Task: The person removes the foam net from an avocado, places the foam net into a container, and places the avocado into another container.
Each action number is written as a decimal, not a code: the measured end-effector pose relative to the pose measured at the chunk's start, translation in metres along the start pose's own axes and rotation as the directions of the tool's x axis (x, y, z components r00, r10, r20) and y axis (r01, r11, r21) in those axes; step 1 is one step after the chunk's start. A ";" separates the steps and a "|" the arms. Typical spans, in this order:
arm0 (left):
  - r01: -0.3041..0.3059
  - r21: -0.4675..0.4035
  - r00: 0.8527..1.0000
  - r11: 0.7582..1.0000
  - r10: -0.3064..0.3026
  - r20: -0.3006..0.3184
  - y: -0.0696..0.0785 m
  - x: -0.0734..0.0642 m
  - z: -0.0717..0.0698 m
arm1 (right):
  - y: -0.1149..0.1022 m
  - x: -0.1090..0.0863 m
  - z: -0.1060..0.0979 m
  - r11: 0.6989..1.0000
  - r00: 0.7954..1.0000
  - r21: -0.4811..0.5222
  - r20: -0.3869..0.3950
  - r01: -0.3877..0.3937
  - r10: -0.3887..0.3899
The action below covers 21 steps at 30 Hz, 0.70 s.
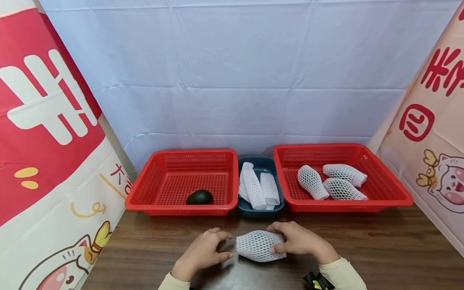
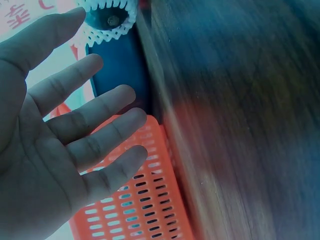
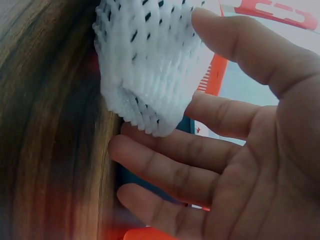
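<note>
An avocado in a white foam net sleeve (image 1: 258, 246) lies on the table in front of me. My right hand (image 1: 299, 241) holds its right end, thumb on the near side and index finger at the far side. In the right wrist view, the sleeve's end (image 3: 145, 110) hangs past the fruit between thumb and fingers. Just left of the sleeve is my left hand (image 1: 207, 250), fingers spread and holding nothing. Through the sleeve's left opening, the avocado's stem end (image 2: 112, 21) shows in the left wrist view.
One bare avocado (image 1: 199, 197) sits in the left red basket (image 1: 181, 209). A dark blue bin (image 1: 259, 213) holds several white foam net sleeves (image 1: 253, 189). In the right red basket (image 1: 348, 206) lie three net-covered fruits (image 1: 311, 181). Behind them hangs a pale cloth (image 1: 235, 80).
</note>
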<state>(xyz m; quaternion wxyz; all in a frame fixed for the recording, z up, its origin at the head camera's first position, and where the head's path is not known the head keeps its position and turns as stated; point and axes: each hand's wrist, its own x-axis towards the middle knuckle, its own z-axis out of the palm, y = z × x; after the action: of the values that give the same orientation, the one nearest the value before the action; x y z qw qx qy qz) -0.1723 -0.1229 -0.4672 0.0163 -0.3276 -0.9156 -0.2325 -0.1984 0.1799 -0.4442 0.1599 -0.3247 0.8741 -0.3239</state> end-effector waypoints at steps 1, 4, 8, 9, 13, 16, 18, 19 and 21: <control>-0.001 0.003 1.000 1.000 0.001 -0.001 0.000 0.000 0.001 | 0.000 0.000 0.000 1.000 1.000 0.004 -0.002 0.005 -0.005; -0.006 0.004 1.000 1.000 0.006 -0.012 0.000 0.001 0.001 | 0.001 0.001 -0.001 1.000 1.000 0.008 -0.012 0.016 -0.016; -0.008 -0.006 1.000 1.000 0.008 -0.027 0.001 0.005 0.002 | 0.001 0.001 -0.002 1.000 0.999 0.008 -0.035 0.007 -0.006; -0.008 -0.008 1.000 1.000 0.008 -0.028 0.001 0.006 0.003 | 0.001 0.001 -0.002 1.000 0.999 0.008 -0.040 0.002 -0.002; -0.004 -0.018 1.000 1.000 0.004 -0.030 0.002 0.010 0.005 | 0.001 0.000 -0.003 1.000 0.999 0.006 -0.050 -0.015 0.015; 0.003 -0.030 0.999 1.000 -0.005 -0.049 0.004 0.013 0.006 | 0.001 -0.001 -0.003 0.999 0.998 0.000 -0.056 -0.040 0.040; 0.003 -0.035 0.998 0.999 -0.005 -0.065 0.005 0.014 0.007 | 0.001 -0.001 -0.003 0.998 0.996 -0.008 -0.065 -0.056 0.055; -0.001 -0.033 0.997 0.999 -0.001 -0.074 0.006 0.015 0.007 | 0.001 -0.001 -0.003 0.998 0.996 -0.011 -0.069 -0.064 0.063; -0.008 -0.030 0.996 0.999 0.006 -0.087 0.007 0.017 0.007 | 0.002 -0.001 -0.003 0.997 0.994 -0.010 -0.075 -0.076 0.075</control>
<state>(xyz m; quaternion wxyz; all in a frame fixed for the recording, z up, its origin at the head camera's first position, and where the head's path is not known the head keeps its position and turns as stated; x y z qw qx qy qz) -0.1807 -0.1053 -0.4677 0.0517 -0.3207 -0.9092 -0.2605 -0.2003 0.1828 -0.4430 0.1371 -0.2800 0.8932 -0.3240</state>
